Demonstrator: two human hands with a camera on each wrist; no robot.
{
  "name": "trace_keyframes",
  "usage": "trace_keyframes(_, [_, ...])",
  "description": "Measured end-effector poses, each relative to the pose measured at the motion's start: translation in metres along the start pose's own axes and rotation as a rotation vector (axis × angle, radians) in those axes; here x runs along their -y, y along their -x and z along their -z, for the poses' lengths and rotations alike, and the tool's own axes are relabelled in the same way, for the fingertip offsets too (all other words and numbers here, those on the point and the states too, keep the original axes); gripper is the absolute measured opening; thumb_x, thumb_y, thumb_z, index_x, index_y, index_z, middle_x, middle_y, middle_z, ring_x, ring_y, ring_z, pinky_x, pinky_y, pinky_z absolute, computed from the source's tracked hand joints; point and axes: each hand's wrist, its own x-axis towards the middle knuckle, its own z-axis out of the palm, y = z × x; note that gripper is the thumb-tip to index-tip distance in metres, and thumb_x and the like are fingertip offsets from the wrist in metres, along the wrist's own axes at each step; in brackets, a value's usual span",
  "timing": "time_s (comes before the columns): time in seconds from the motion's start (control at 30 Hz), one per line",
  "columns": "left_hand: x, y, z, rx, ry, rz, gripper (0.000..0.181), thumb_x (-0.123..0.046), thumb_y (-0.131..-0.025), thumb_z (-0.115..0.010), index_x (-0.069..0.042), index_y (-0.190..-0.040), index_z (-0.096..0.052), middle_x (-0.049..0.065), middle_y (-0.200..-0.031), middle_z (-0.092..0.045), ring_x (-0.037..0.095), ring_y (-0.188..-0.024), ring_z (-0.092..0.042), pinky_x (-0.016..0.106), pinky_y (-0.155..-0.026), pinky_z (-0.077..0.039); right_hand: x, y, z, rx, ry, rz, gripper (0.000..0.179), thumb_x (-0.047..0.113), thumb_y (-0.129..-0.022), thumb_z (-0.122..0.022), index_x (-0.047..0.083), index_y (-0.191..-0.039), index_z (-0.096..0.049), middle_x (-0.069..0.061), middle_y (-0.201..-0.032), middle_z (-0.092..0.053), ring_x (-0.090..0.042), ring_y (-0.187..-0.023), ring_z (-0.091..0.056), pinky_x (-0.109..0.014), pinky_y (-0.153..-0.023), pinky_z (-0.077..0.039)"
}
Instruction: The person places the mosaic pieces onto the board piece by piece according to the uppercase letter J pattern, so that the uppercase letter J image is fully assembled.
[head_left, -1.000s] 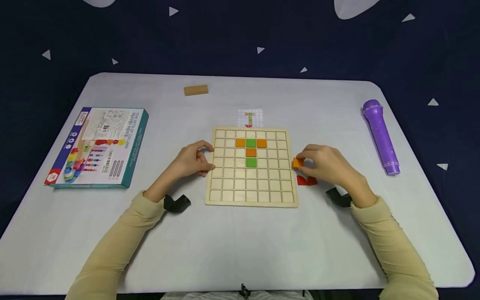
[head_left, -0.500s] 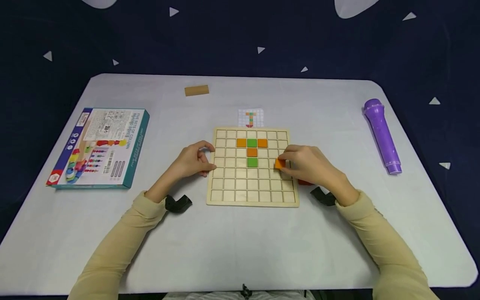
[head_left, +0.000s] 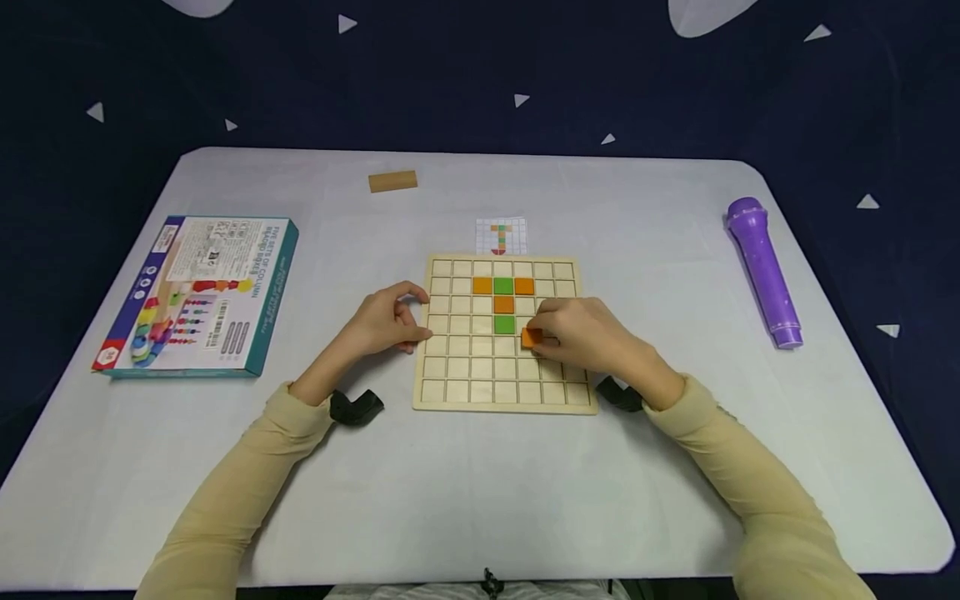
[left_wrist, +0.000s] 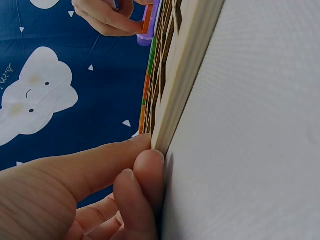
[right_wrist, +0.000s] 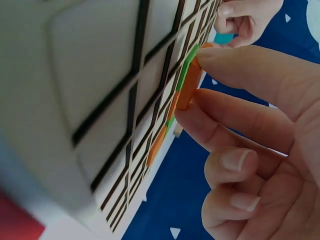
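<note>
A wooden grid board (head_left: 450,392) lies mid-table. Orange and green square tiles form a T on it, with a green tile (head_left: 504,324) at the foot of the stem. My right hand (head_left: 581,332) pinches an orange square tile (right_wrist: 189,86) between thumb and fingertips, close over the board, to the lower right of that green tile. My left hand (head_left: 381,321) rests at the board's left edge, thumb and fingertips touching the rim, as the left wrist view also shows. Something red (right_wrist: 17,215) appears blurred in the right wrist view's lower left corner.
A small pattern card (head_left: 488,237) lies just behind the board. At left lies a boxed toy set (head_left: 202,292); at right, a purple cylinder with a wider head (head_left: 763,271). A brown strip (head_left: 392,181) sits near the back edge. A black piece (head_left: 356,408) sits by the left wrist.
My right hand has carried the orange tile leftward from beside the board to over its middle. The red pieces at the board's right are now hidden in the head view. My left hand stays put.
</note>
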Motion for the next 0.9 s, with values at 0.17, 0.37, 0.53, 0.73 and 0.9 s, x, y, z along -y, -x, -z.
trace_keyframes(0.17, [0.001, 0.001, -0.001, 0.006, 0.008, 0.007, 0.047, -0.009, -0.079, -0.072, -0.005, -0.12, -0.05, 0.002, -0.062, -0.061, 0.012, -0.048, -0.06, 0.028, -0.053, -0.053, 0.006, -0.006, -0.003, 0.016, 0.011, 0.021, 0.009, 0.018, -0.077, -0.075, 0.012, -0.084, -0.072, 0.001, -0.076, -0.063, -0.01, -0.066, -0.055, -0.026, -0.057, -0.048])
trace_keyframes(0.37, [-0.001, 0.002, 0.0, 0.0, 0.004, 0.001, 0.046, -0.009, -0.08, -0.072, -0.006, -0.121, -0.051, 0.003, -0.063, -0.062, 0.012, -0.048, -0.06, 0.028, -0.053, -0.053, 0.011, -0.012, -0.003, 0.038, 0.019, 0.033, 0.008, 0.018, -0.077, -0.075, 0.012, -0.079, -0.07, 0.002, -0.07, -0.058, -0.008, -0.059, -0.047, -0.023, -0.052, -0.041])
trace_keyframes(0.53, [-0.001, 0.002, 0.0, 0.004, 0.003, -0.005, 0.046, -0.009, -0.08, -0.072, -0.006, -0.12, -0.051, 0.003, -0.063, -0.062, 0.012, -0.048, -0.06, 0.028, -0.053, -0.053, 0.013, -0.014, -0.005, 0.039, 0.021, 0.035, 0.008, 0.018, -0.077, -0.075, 0.013, -0.077, -0.069, 0.003, -0.068, -0.057, -0.007, -0.058, -0.046, -0.022, -0.052, -0.04])
trace_keyframes(0.73, [0.0, 0.001, 0.0, 0.002, 0.007, -0.007, 0.046, -0.008, -0.079, -0.072, -0.005, -0.12, -0.051, 0.002, -0.063, -0.062, 0.012, -0.048, -0.06, 0.028, -0.052, -0.053, 0.014, -0.017, -0.007, 0.048, 0.032, 0.033, 0.007, 0.019, -0.077, -0.075, 0.013, -0.077, -0.07, 0.002, -0.072, -0.062, -0.007, -0.06, -0.05, -0.022, -0.052, -0.042])
trace_keyframes(0.9, [-0.001, 0.001, 0.0, 0.0, 0.01, -0.008, 0.046, -0.008, -0.079, -0.072, -0.005, -0.119, -0.051, 0.002, -0.062, -0.061, 0.012, -0.048, -0.06, 0.027, -0.052, -0.053, 0.016, -0.018, -0.006, 0.053, 0.043, 0.042, 0.01, 0.021, -0.078, -0.075, 0.013, -0.081, -0.071, 0.002, -0.075, -0.063, -0.007, -0.062, -0.054, -0.023, -0.051, -0.043])
